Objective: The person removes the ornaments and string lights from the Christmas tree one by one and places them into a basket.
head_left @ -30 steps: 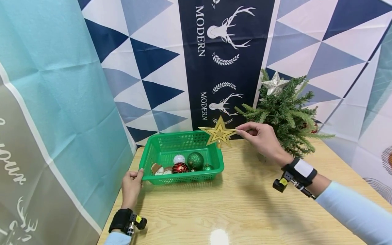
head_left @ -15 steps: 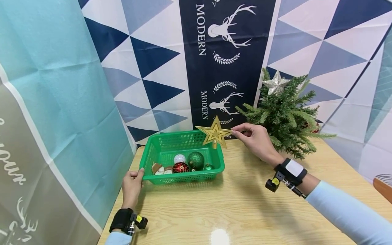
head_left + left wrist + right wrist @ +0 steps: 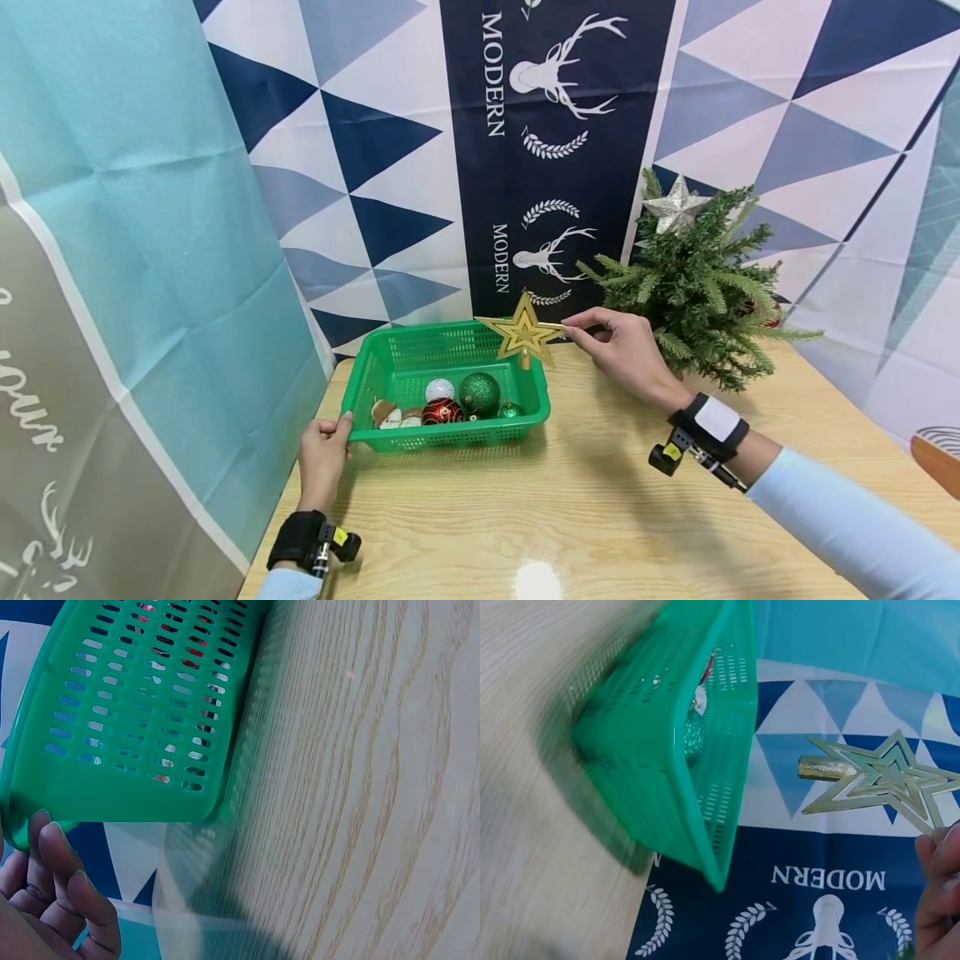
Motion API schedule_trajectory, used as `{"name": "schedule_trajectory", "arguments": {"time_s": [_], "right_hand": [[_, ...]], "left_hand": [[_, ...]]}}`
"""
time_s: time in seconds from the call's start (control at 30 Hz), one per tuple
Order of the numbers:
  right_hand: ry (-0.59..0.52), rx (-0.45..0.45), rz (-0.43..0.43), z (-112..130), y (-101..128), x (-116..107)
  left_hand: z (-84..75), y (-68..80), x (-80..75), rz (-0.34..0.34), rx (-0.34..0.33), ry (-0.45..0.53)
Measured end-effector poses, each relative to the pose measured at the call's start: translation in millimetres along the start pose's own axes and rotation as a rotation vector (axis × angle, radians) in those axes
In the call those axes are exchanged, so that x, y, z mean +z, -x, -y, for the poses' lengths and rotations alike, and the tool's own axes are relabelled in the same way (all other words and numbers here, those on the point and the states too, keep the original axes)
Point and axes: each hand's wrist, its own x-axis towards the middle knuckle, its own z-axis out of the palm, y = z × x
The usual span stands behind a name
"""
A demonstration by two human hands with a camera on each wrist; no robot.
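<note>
Between thumb and fingers, my right hand (image 3: 626,350) pinches one point of a gold star tree topper (image 3: 525,333). The star is held up over the right end of a green plastic basket (image 3: 450,435), its short tube pointing down. In the right wrist view the star topper (image 3: 891,776) is apart from the basket (image 3: 637,735). My left hand (image 3: 322,458) grips the basket's near left corner, and the left wrist view shows its fingers (image 3: 64,851) curled at the rim. Inside the basket lie a green glitter ball (image 3: 479,393), a red ball (image 3: 442,411) and a white ball (image 3: 439,389).
A small artificial Christmas tree (image 3: 697,292) with a silver star (image 3: 677,206) stands at the back right of the wooden table (image 3: 465,517). A smaller green ball (image 3: 511,409) and a snowman-like ornament (image 3: 386,413) lie in the basket. Patterned cloth (image 3: 390,167) hangs behind.
My right hand has moved a little left with the star topper, bringing it further over the basket, then slightly down. The left hand and the basket have stayed in place.
</note>
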Motion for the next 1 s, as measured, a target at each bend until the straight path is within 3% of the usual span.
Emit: {"name": "schedule_trajectory", "arguments": {"time_s": [0.6,1.0], "right_hand": [[-0.059,0.003,0.009,3,0,22],[0.038,-0.045,0.037,-2,7,40]], "left_hand": [[-1.0,0.9,1.0,-0.009,0.016,-0.014],[1.3,1.2,2.3,0.004,0.027,0.000]]}}
